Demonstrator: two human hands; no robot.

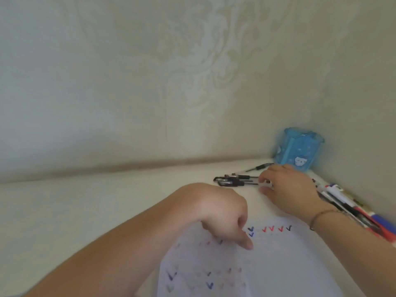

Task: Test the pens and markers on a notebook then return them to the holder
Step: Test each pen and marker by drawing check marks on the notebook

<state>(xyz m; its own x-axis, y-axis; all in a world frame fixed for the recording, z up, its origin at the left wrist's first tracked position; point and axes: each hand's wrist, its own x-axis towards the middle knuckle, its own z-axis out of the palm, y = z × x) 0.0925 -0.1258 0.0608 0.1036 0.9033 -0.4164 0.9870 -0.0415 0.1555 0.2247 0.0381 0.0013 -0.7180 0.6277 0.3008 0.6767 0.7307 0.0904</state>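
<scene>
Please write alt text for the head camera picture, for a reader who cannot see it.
A person's right hand reaches onto a bunch of black pens lying on a pale table, while the left hand rests fingertips on a white notebook page covered in red, blue and black check marks. A blue holder stands in the far corner, with more pens and markers lying along the right edge.

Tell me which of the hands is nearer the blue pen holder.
Right. The right hand lies just in front of the blue pen holder, touching the black pens. The left hand rests farther back on the notebook page.
</scene>
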